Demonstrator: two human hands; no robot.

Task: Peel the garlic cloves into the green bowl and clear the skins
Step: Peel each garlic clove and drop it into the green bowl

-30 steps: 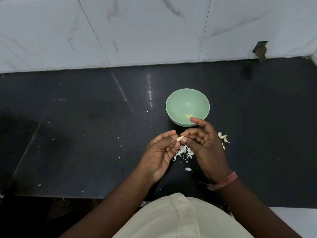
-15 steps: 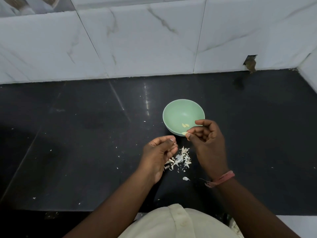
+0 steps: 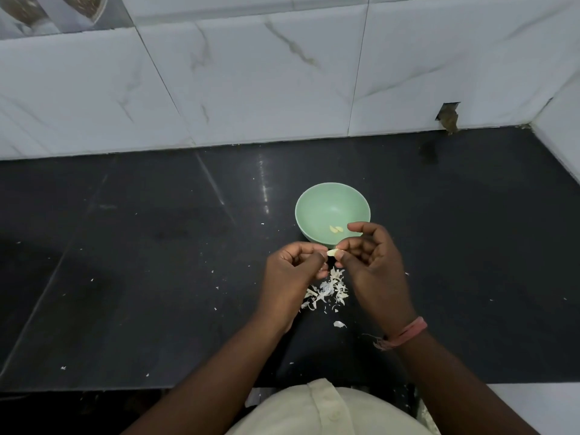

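Left hand (image 3: 290,270) and right hand (image 3: 370,262) together pinch one garlic clove (image 3: 426,252) between curled fingertips. Green bowl (image 3: 317,204), holding two peeled cloves (image 3: 336,228), sits at 12 o'clock of the hands. Loose skins (image 3: 331,287) lie at 6 o'clock on the black counter (image 3: 157,262).

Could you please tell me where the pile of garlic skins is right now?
In the head view, the garlic skins lie on the dark counter, between the wrists, just nearer than the green bowl.

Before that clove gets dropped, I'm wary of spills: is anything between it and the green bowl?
Nothing visible. Both hands pinch the garlic clove just short of the green bowl; only bare counter lies between.
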